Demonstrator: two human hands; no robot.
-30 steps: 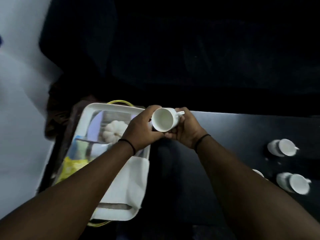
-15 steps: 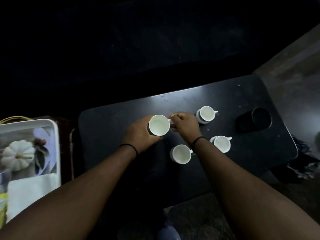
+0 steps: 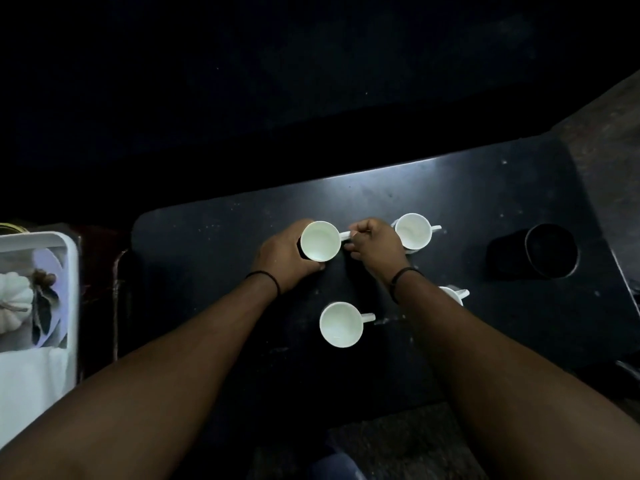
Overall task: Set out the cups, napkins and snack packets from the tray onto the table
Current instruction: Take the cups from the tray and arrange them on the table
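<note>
A white cup (image 3: 320,245) stands upright low on the black table (image 3: 214,244), held from both sides. My left hand (image 3: 285,259) wraps its body and my right hand (image 3: 375,245) pinches its handle. Three more white cups are on the table: one behind my right hand (image 3: 415,232), one near me (image 3: 341,324), and one mostly hidden by my right forearm (image 3: 456,295). The white tray (image 3: 71,289) sits at the left edge with a white napkin (image 3: 31,386) in it. No snack packets show.
A black cylindrical container (image 3: 540,251) lies on its side at the table's right end. A white pumpkin ornament (image 3: 14,301) with dark leaves rests in the tray. Rough floor shows to the right and below the table.
Both hands carried the cup from above the tray rightward over the table and lowered it beside the other cups. The cup, first tilted, now sits upright.
</note>
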